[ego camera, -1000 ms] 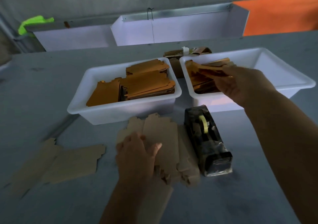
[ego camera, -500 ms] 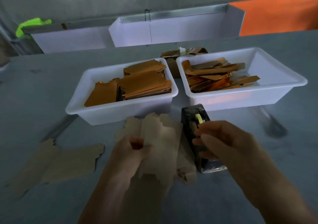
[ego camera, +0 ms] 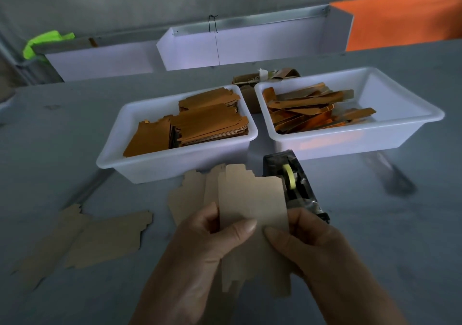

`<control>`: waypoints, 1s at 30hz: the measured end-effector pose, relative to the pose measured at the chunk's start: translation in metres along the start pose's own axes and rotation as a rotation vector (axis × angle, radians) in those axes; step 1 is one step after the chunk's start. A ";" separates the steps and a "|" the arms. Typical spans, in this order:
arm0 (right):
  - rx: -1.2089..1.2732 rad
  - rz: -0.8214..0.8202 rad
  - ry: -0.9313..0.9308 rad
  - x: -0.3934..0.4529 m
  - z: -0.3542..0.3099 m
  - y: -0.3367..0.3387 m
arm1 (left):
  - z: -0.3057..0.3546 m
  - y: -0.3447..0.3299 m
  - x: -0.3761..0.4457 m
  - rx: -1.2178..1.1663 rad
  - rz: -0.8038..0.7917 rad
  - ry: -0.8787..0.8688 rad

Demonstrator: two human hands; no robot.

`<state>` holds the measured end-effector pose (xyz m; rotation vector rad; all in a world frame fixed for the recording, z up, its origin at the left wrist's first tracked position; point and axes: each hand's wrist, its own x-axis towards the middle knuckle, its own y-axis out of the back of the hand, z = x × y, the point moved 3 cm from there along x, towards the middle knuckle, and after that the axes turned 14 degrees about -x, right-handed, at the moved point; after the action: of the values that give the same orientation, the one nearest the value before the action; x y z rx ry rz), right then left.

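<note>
A flat tan cardboard blank (ego camera: 252, 202) is held up over the grey table (ego camera: 375, 224), near the front centre. My left hand (ego camera: 205, 249) pinches its left side, thumb across the front. My right hand (ego camera: 307, 239) pinches its right side, thumb on the front face. More tan blanks (ego camera: 192, 194) lie on the table just behind the held one. A black tape dispenser (ego camera: 297, 187) with a yellow roll stands right of the blank, partly hidden by it.
Two white tubs stand behind: the left tub (ego camera: 140, 159) holds stacked orange-brown card blanks, the right tub (ego camera: 390, 135) holds folded orange-brown pieces. Loose tan blanks (ego camera: 95, 234) lie at the left. White trays (ego camera: 250, 45) line the back edge. A brown scrap box (ego camera: 252, 85) sits between the tubs.
My right hand left the right tub, came back past the tape dispenser and took the blank's right side. My left hand lifted the blank off the pile on the table.
</note>
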<state>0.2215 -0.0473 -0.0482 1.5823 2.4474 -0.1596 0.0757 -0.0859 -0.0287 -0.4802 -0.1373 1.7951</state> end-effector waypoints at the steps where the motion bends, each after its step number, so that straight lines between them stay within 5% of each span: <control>1: 0.024 -0.020 0.000 -0.001 0.001 -0.001 | -0.002 -0.002 0.000 0.036 0.026 -0.016; 8: -0.152 0.173 0.036 -0.001 0.009 0.007 | -0.004 -0.014 -0.003 0.117 0.117 -0.082; 19: -0.657 0.542 0.444 -0.022 -0.002 -0.007 | -0.010 -0.021 -0.003 0.362 0.296 -0.261; 25: -0.559 0.395 0.545 -0.027 -0.010 -0.013 | -0.009 -0.029 -0.009 0.156 0.127 -0.068; 30: -0.552 0.372 0.386 -0.024 -0.011 -0.007 | -0.001 -0.029 -0.017 0.373 -0.057 -0.217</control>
<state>0.2230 -0.0693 -0.0320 1.8640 2.0974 0.8728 0.1057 -0.0945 -0.0156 -0.0151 0.0347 1.7621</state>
